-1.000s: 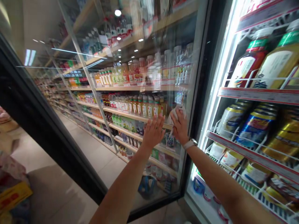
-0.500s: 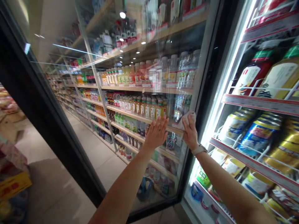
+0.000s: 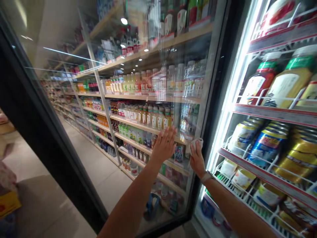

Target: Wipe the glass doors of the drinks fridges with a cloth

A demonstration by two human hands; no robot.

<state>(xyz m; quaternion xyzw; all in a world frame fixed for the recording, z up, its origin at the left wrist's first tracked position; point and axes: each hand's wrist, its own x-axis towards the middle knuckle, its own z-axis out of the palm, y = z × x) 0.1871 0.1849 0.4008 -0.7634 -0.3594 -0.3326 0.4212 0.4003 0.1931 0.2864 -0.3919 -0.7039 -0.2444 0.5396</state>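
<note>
While the left hand [image 3: 164,145] is resting flat against the glass door [image 3: 54,148], its fingers pointing up and standing slightly apart, the right hand [image 3: 197,160] is pressing a pale, crumpled cloth [image 3: 194,142] to the same pane. The right fingers are lying close together over the cloth; whether any are gripping its folds, the observer is not able to tell. The cloth is sitting just inside the door's dark upright edge, on the side next to the cooler, and is bunching around the fingertips. The left hand is holding nothing and is staying apart from the right. A watch or band [image 3: 207,177] is circling the right wrist. Both forearms are reaching up from the bottom of the view. The door is standing open beside the lit cooler, where a bright light strip [image 3: 237,71] is running along the near side. On the cooler racks, a red bottle [image 3: 259,82] and a pale yellow bottle [image 3: 284,82] are standing above a blue can [image 3: 268,145] and a gold can [image 3: 298,160]; cups [image 3: 244,179] are filling the rack beneath. Wooden shelves [image 3: 138,97] of drinks are showing in the glass. At lower left, a yellow sign [image 3: 10,203] is showing, its print blurring.
</note>
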